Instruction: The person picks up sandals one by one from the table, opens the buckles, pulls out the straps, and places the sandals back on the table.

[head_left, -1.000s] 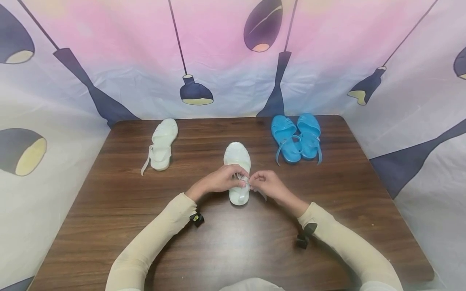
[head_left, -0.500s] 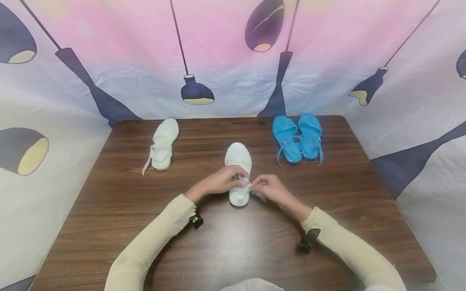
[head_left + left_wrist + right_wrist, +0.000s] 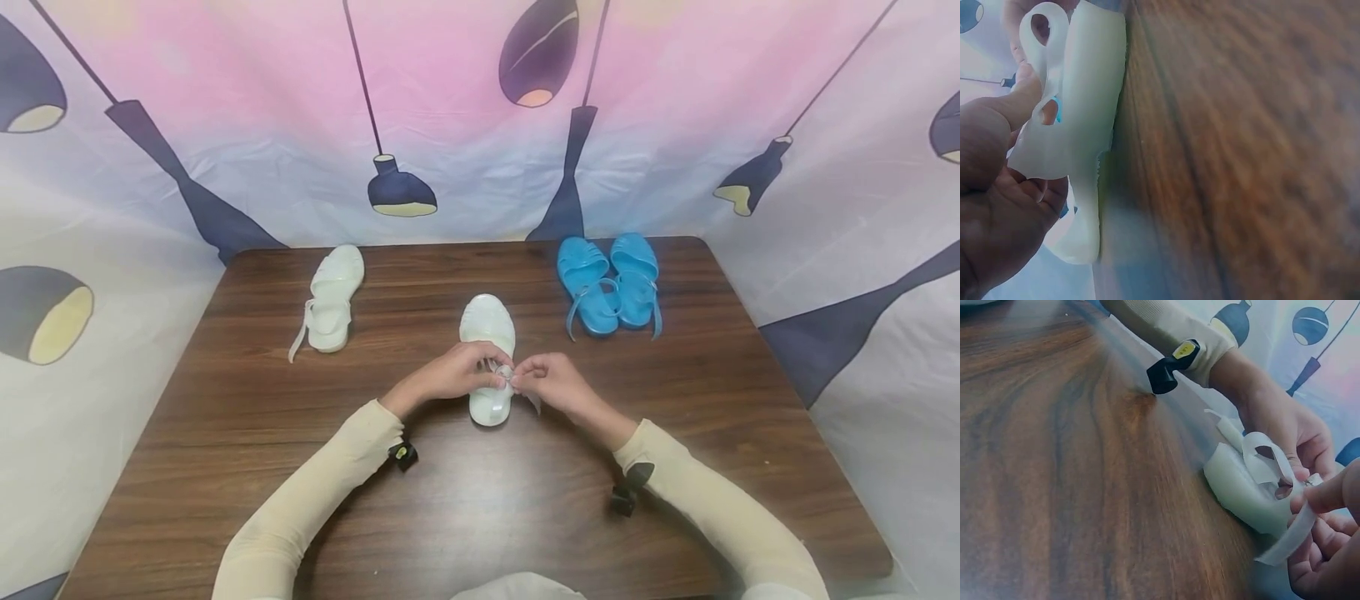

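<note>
A white sandal lies in front of me, its toe pointing away. From its left side my left hand holds the strap beside the buckle between thumb and fingers; the left wrist view shows the thumb against the looped ankle strap. On the other side, my right hand pinches the strap near the small metal buckle. The loose strap end hangs down below the right fingers. How far the strap passes through the buckle is hidden by my fingertips.
Another white sandal lies at the back left with its strap loose. Two blue sandals are side by side at the back right. All rest on a dark wooden table, with a printed cloth behind it.
My right hand shifts slightly at the buckle, drawing a little away and then back in. The left hand and the sandal stay nearly in place.
</note>
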Available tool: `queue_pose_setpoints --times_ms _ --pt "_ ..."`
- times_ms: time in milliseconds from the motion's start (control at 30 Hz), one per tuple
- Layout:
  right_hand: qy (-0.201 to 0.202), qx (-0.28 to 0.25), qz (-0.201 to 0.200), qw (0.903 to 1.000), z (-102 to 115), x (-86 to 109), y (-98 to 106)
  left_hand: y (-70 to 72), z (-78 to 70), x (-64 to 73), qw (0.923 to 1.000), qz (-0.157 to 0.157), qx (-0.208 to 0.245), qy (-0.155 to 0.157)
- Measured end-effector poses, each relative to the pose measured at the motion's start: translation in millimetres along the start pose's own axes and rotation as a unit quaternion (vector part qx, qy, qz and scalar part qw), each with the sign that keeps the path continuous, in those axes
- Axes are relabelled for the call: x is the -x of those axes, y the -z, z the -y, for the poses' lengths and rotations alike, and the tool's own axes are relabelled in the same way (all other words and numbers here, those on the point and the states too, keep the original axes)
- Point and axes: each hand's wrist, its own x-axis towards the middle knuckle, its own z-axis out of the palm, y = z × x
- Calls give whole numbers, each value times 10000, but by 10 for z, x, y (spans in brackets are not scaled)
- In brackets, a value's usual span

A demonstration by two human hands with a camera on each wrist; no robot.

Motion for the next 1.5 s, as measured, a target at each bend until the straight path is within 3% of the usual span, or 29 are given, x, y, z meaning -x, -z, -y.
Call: queue_pose_setpoints --times_ms 333,533,1033,1233,1500 --pt "-166 246 38 9996 -63 91 71 2 -17 -14 9994 84 -269 -185" --pt "-1 451 -76 9990 -82 121 70 10 -17 6 9998 46 -175 -111" --pt "77 -511 39 9987 -100 20 -8 19 6 0 9997 141 -156 -128" --pt "314 216 -57 9993 -28 32 26 29 -14 -7 9987 203 -427 -188" --pt "378 726 -115 9966 -66 70 70 16 -2 -4 9995 185 -142 -218"
